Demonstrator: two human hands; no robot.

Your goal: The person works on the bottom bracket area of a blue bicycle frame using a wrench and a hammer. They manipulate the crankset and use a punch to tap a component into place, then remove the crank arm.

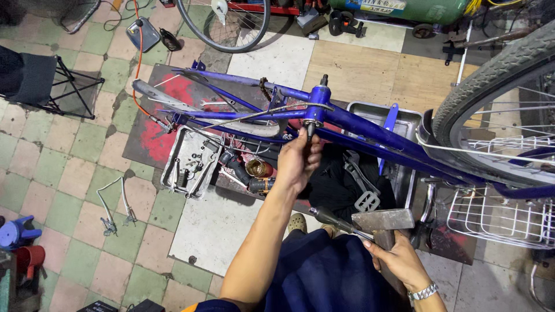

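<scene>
1. Our right hand (399, 260), nearest the camera: fingers curled shut around a hammer (383, 221), gripped close under its steel head, with a slim metal punch (338, 222) pinched along the same grip; a metal watch (423, 292) sits on the wrist.

2. Our left hand (298, 162), further out: fingers gathered and closed on a small dark tool or spindle end (310, 130), which points up into the underside of the bottom bracket shell (318, 104). We cannot tell exactly what the part is.

3. Blue bicycle frame (358, 124), lying upturned across the floor, the bracket shell at its middle, directly above our left hand.

4. Tyre and spoked wheel (491, 86), at the right, with a white wire basket (497, 216) beneath it.

5. Metal tray (173, 167), left of our left hand, holding bolts and small parts; a larger tray (404, 121) lies under the frame.

6. Pedal (367, 201), on dark cloth between the hands.

7. Tiled floor (69, 173): loose brake arms (113, 208), a folding stool (40, 81) at far left, a second wheel (225, 23) at the far edge.
</scene>
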